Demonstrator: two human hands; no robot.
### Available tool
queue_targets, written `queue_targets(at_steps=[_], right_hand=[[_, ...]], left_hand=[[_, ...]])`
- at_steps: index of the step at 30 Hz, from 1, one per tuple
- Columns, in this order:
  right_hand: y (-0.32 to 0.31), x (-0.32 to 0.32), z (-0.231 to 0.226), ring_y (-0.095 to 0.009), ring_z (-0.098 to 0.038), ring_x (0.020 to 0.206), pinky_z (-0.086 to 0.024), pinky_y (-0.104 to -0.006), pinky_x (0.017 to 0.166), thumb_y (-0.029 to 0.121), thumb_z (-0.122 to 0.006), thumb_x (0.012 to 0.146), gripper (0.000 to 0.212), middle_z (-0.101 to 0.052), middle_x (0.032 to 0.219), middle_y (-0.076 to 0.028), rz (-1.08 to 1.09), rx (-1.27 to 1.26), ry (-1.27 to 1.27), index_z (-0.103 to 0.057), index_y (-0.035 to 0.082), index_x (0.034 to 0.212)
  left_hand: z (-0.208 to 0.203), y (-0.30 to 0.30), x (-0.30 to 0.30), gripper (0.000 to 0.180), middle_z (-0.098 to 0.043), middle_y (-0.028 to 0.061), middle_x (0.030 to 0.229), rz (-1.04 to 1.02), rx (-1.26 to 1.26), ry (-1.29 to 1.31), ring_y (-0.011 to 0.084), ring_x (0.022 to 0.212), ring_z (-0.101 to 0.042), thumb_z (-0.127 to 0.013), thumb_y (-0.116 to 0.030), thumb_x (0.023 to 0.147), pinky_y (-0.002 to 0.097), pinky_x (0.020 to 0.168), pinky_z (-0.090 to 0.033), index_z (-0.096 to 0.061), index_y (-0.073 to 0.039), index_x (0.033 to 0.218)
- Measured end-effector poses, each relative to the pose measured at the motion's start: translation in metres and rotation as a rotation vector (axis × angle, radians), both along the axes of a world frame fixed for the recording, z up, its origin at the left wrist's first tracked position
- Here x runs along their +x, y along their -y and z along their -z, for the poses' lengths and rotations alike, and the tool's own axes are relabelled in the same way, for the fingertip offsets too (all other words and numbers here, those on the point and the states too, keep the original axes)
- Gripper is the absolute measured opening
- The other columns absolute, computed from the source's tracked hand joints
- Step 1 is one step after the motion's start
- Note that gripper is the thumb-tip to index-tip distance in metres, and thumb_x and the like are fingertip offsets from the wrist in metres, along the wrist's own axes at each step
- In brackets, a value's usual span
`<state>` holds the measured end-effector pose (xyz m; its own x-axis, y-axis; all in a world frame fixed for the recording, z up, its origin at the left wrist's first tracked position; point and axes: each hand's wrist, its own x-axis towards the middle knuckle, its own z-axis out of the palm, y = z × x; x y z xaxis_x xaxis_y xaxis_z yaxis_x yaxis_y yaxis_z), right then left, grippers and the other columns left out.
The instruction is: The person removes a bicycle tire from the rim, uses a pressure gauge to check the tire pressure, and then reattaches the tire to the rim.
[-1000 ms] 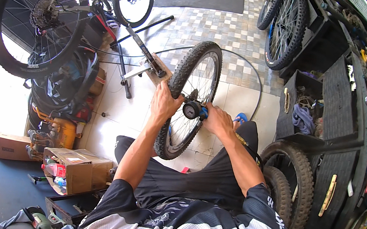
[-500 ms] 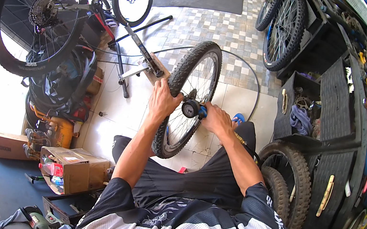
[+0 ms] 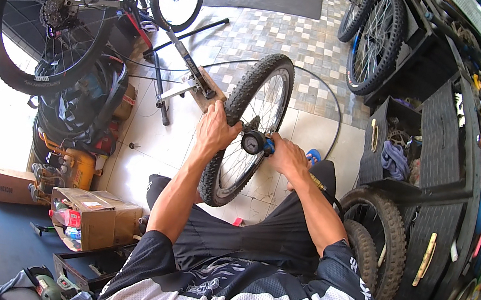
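A bicycle wheel (image 3: pixel 238 95) with a black knobby tyre stands upright between my legs, leaning slightly. My left hand (image 3: pixel 216 130) is closed on its left side, with the thumb reaching over the tyre toward the spokes. Over the spokes, near the middle of the wheel, is a tyre inflator (image 3: pixel 252 142) with a round black gauge and a blue body. My right hand (image 3: pixel 287 158) grips the inflator from the right, its fingers partly hidden. A hose (image 3: pixel 324 189) runs from below that hand past my right knee. The inflator's joint with the valve is not clear to see.
Ahead to the left, a bicycle (image 3: pixel 53 17) is held up by a work stand (image 3: pixel 187 68). An orange compressor (image 3: pixel 79 169) and an open cardboard box (image 3: pixel 105 219) are at my left. Loose tyres (image 3: pixel 393 245) and black storage bins (image 3: pixel 438 145) line the right.
The view has shifted a little. Both hands keep their hold on the wheel and the inflator, with hardly any movement.
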<state>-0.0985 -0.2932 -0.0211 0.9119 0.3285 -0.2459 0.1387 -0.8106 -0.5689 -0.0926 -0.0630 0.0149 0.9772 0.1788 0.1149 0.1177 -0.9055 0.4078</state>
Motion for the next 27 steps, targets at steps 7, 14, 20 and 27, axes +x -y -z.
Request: queue_targets(at_steps=[7, 14, 20, 27], right_hand=[[-0.0015, 0.0008, -0.0016, -0.044, -0.072, 0.107, -0.056, -0.0545, 0.093, 0.010, -0.069, 0.083, 0.048, -0.075, 0.110, -0.023, -0.005, -0.012, 0.007, -0.062, 0.007, 0.130], [-0.0014, 0.0013, -0.0020, -0.044, -0.072, 0.106, -0.056, -0.0548, 0.092, 0.010, -0.068, 0.083, 0.046, -0.075, 0.108, -0.023, -0.017, -0.006, 0.024, -0.063, 0.007, 0.128], [-0.0007, 0.0035, 0.0028, -0.044, -0.072, 0.105, -0.056, -0.0550, 0.091, 0.010, -0.067, 0.083, 0.046, -0.076, 0.107, -0.023, -0.015, -0.005, 0.022, -0.063, 0.007, 0.128], [-0.0005, 0.0038, 0.0079, -0.045, -0.072, 0.105, -0.056, -0.0546, 0.092, 0.011, -0.068, 0.083, 0.047, -0.076, 0.107, -0.023, 0.000, -0.002, 0.049, -0.063, 0.008, 0.129]], left_hand=[[-0.0016, -0.0010, -0.0008, 0.066, -0.066, 0.0283, 0.114, -0.002, -0.011, 0.000, 0.0461, 0.107, -0.067, -0.080, -0.038, 0.082, 0.0530, 0.092, -0.054, -0.053, 0.005, 0.125], [0.0030, -0.0025, 0.0015, 0.070, -0.064, 0.0279, 0.114, -0.005, -0.012, 0.022, 0.0467, 0.107, -0.067, -0.081, -0.035, 0.080, 0.0532, 0.093, -0.054, -0.053, 0.006, 0.129], [-0.0005, 0.0004, 0.0016, 0.064, -0.066, 0.0290, 0.116, -0.015, 0.000, 0.023, 0.0468, 0.109, -0.067, -0.080, -0.038, 0.082, 0.0533, 0.093, -0.054, -0.054, 0.005, 0.121], [0.0020, 0.0018, 0.0015, 0.064, -0.066, 0.0291, 0.115, -0.004, 0.001, 0.062, 0.0474, 0.109, -0.067, -0.079, -0.040, 0.081, 0.0540, 0.092, -0.054, -0.054, 0.005, 0.120]])
